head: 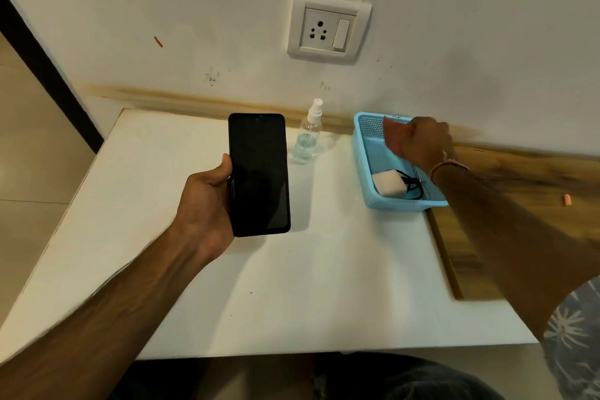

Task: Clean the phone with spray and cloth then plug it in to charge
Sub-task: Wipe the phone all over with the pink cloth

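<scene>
My left hand (204, 204) grips a black phone (259, 174) by its left edge. It holds the phone above the white table, dark screen facing up. A clear spray bottle (308, 133) with a white nozzle stands upright behind the phone, near the wall. My right hand (422, 143) is over the far end of a blue basket (363, 153), fingers curled. It pinches a reddish cloth (393, 136) that is blurred. A white charger (389, 183) with a black cable (412, 187) lies in the near end of the basket. A wall socket (319, 31) with its switch sits above the table.
The white table (292, 286) runs from the wall to me. A wooden board (506, 191) lies under my right arm, right of the basket, with a small orange piece (566, 199) on it. The floor drops away to the left.
</scene>
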A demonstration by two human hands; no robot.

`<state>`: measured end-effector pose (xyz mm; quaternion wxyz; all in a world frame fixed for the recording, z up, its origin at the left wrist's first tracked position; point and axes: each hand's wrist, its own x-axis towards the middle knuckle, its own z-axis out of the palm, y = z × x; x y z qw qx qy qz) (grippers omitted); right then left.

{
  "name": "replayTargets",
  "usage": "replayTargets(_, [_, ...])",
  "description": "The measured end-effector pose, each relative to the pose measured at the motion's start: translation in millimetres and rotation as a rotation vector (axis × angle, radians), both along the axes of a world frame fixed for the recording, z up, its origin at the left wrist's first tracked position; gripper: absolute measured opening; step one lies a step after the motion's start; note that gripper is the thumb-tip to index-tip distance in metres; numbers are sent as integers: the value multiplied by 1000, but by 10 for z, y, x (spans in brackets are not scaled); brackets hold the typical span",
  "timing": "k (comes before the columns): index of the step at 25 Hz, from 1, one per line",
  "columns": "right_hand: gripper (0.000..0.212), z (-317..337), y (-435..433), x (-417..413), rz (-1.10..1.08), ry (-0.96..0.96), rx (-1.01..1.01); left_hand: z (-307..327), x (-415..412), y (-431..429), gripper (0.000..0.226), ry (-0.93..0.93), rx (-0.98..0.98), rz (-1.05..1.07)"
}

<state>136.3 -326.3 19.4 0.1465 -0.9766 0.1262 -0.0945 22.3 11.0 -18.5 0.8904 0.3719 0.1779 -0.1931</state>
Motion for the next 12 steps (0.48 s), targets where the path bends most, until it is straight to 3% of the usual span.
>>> replayTargets(3, [37,291,169,-335,-86,-203,528,11,-3,0,39,-5,4,22])
replayTargets(6, [9,406,506,-712,-58,-175,1128,11,0,7,37,1,15,41])
replayTargets(9, [16,442,949,-1045,45,-81,1480,42,-23,15,37,11,29,55])
replayTargets(12, [16,407,1338,-1245,140,-36,1654,80,-41,11,38,25,31,64])
